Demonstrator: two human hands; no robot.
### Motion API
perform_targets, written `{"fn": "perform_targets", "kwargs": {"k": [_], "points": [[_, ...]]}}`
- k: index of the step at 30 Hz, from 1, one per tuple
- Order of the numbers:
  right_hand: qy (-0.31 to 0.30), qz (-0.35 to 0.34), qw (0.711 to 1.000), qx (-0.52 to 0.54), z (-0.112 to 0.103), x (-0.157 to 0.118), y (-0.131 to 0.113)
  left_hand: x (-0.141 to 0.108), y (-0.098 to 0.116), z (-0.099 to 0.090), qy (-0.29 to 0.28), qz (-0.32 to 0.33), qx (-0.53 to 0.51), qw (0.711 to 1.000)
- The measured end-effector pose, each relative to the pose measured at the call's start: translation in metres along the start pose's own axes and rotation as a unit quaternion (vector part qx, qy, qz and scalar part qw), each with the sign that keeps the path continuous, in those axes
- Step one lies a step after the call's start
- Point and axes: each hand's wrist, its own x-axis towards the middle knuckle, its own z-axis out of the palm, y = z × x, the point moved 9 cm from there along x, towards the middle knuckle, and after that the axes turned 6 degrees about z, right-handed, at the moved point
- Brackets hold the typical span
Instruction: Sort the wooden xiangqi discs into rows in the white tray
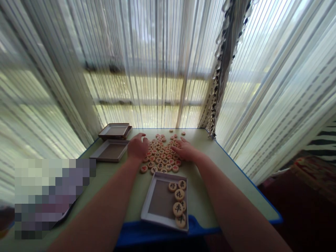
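Many round wooden pieces [160, 156] with red or black characters lie spread on the pale green table. At the left edge of this spread is my left hand [138, 146], its thumb and forefinger apart, with nothing visible between them. My right hand [184, 149] rests over the pieces on the right side, fingers spread and touching some of them. Nearer to me, a shallow white box [162, 199] holds several pieces [179, 194] with black characters along its right side, some overlapping. The box reaches over the table's near edge.
At the back left are an open shallow box [111, 150] and stacked box parts [115, 130]. Two loose pieces lie near the far edge. The table [228, 182] has a blue rim. Striped curtains [157, 63] hang behind it. A blurred-out object sits at the left.
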Motion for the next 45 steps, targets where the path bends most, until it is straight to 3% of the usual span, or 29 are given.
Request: {"fn": "perform_targets", "kwargs": {"k": [4,8,11,15,17,20,24,29,34,39,45], "points": [[-0.012,0.000,1.000,0.010,0.002,0.000,-0.001,-0.002,-0.013,0.020,-0.057,-0.065,-0.094,0.992],[0.033,-0.042,0.998,-0.023,-0.001,-0.004,-0.021,-0.008,-0.015,0.031,-0.060,-0.117,-0.187,0.974],[0.075,-0.091,0.991,-0.057,-0.004,-0.010,-0.041,-0.008,-0.013,0.031,-0.050,-0.115,-0.211,0.969],[0.030,-0.170,0.983,-0.070,0.008,-0.016,-0.058,-0.007,-0.015,0.030,-0.044,-0.105,-0.205,0.972],[0.046,-0.177,0.981,-0.055,0.007,-0.016,-0.058,-0.007,-0.018,0.030,-0.048,-0.110,-0.187,0.975],[0.084,-0.175,0.980,-0.034,0.003,-0.014,-0.057,-0.008,-0.021,0.031,-0.062,-0.124,-0.163,0.977],[0.078,-0.176,0.980,-0.046,0.007,-0.007,-0.060,-0.008,-0.018,0.030,-0.074,-0.121,-0.151,0.978],[0.098,-0.115,0.985,-0.083,0.006,0.005,-0.049,-0.008,-0.016,0.030,-0.078,-0.113,-0.133,0.982],[0.108,-0.102,0.982,-0.116,0.002,0.007,-0.045,-0.006,-0.016,0.032,-0.079,-0.105,-0.139,0.982],[0.093,-0.074,0.985,-0.124,-0.005,0.002,-0.040,-0.005,-0.017,0.033,-0.071,-0.099,-0.144,0.982],[0.124,-0.022,0.988,-0.092,-0.014,0.005,-0.030,-0.006,-0.015,0.033,-0.075,-0.096,-0.146,0.982]]}}
